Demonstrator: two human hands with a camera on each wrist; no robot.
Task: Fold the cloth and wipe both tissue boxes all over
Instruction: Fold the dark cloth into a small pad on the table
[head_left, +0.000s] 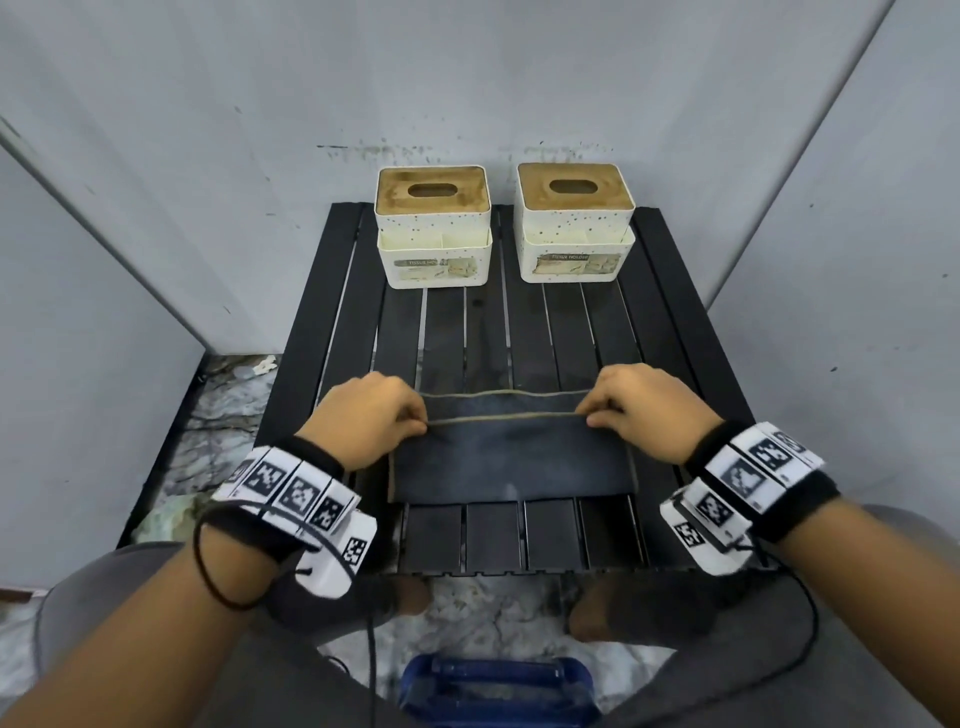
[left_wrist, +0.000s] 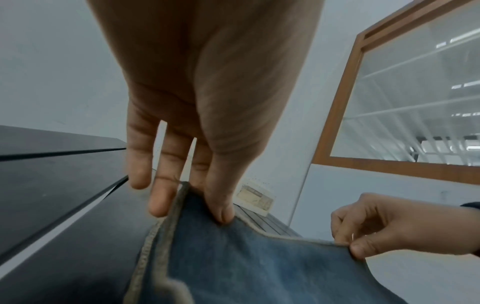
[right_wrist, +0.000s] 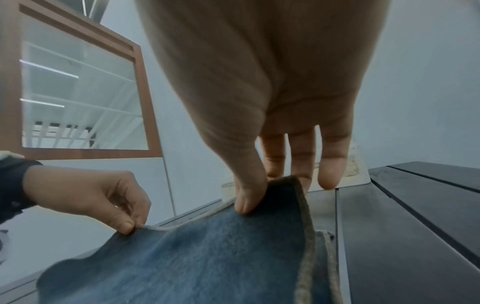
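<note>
While both hands, left hand (head_left: 363, 415) and right hand (head_left: 641, 410), are pinching corners of the dark blue tan-hemmed cloth (head_left: 511, 457) (thumb against forefinger), uneven pulling is risking a skewed fold.

Left hand (head_left: 370, 421) and right hand (head_left: 640, 410) each pinch a top-layer corner of dark cloth (head_left: 511, 457) on slatted bench (head_left: 670, 322); two tissue boxes (head_left: 434, 228) at far edge.

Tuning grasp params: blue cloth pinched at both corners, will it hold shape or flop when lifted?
Likely floppy: the cloth sags in a wavy edge between the left hand and right hand. Probably light, since thumb-and-finger pinches lift its corners. Its fuzzy surface and stitched hem suggest it should not slip easily.
</note>
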